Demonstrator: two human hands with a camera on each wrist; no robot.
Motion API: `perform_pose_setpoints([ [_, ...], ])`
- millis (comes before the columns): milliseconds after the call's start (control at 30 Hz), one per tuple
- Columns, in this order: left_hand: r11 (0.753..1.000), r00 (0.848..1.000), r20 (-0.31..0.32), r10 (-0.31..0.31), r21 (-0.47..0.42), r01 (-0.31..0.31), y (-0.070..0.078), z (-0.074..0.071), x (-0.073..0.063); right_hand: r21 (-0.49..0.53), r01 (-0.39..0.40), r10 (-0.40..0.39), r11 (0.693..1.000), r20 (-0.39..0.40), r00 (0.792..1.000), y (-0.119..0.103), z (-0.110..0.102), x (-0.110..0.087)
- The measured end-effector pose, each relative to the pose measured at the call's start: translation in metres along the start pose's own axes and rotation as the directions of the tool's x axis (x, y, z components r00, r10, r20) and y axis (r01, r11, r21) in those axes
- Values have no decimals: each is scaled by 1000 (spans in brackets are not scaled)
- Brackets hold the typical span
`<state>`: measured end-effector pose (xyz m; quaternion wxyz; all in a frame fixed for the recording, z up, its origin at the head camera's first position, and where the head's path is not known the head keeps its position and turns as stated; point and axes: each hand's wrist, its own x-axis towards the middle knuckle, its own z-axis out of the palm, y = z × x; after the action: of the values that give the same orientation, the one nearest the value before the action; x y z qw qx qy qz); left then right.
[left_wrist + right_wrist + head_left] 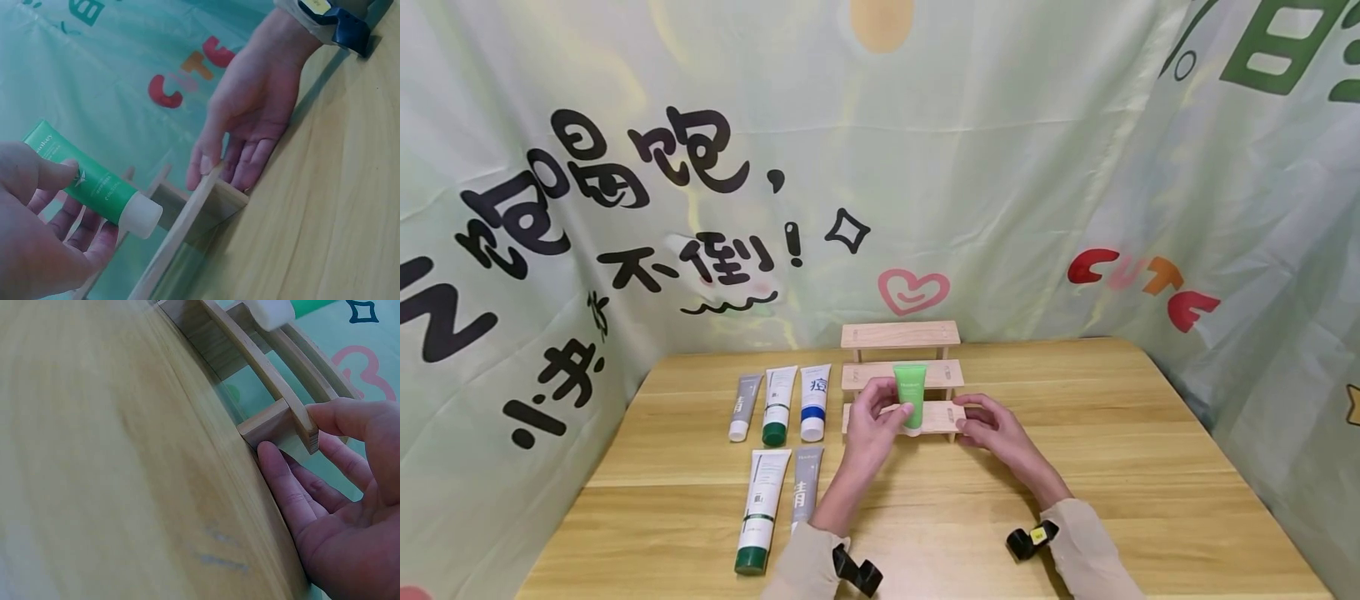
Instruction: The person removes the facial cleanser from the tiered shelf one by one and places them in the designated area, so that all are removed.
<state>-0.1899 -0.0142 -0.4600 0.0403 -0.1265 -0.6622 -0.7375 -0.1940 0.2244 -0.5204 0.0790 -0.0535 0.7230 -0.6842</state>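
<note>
A green tube with a white cap (911,385) is held upright, cap down, in my left hand (872,429), in front of the lower steps of a three-step wooden stand (901,335). The left wrist view shows the thumb lying across the front of the tube (94,175) and the fingers behind it. At the right end of the lowest step, my right hand (1000,429) grips the stand. Its thumb and fingers surround the step's end in the right wrist view, close to the leg (269,424).
Left of the stand lie several tubes: a grey one (744,407), a white one with green cap (779,404), a white-and-blue one (814,402), a larger white one (764,508) and another grey one (806,483), partly behind the left forearm. A printed curtain (1000,208) surrounds the table.
</note>
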Motion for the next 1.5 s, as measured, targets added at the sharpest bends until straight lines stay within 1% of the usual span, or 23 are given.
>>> perform_pose_setpoints([
  [233,999,1000,-12,-23,37,23,10,-11,-3,-2,8,-8,1000,3,1000,-1,-2,0],
  [467,999,1000,-27,-1,46,3,18,-22,-7,-12,30,-29,999,18,999,1,-4,1],
  [733,997,995,-73,-61,43,64,31,-37,-10,-10,37,-37,999,18,999,1,-5,0],
  [933,999,997,-75,-26,25,28,37,-49,-17,-1,41,-41,999,20,999,2,-4,-1],
  [1233,996,995,-99,-7,82,15,41,-71,-23,7,23,-23,1000,11,1000,1,0,-1],
  [1367,998,992,-127,-4,67,13,44,-81,-25,5,29,-29,1000,18,999,0,0,-1],
  [1500,996,987,-159,16,94,-1,45,-89,-28,3,34,-34,999,22,999,-1,0,-1],
])
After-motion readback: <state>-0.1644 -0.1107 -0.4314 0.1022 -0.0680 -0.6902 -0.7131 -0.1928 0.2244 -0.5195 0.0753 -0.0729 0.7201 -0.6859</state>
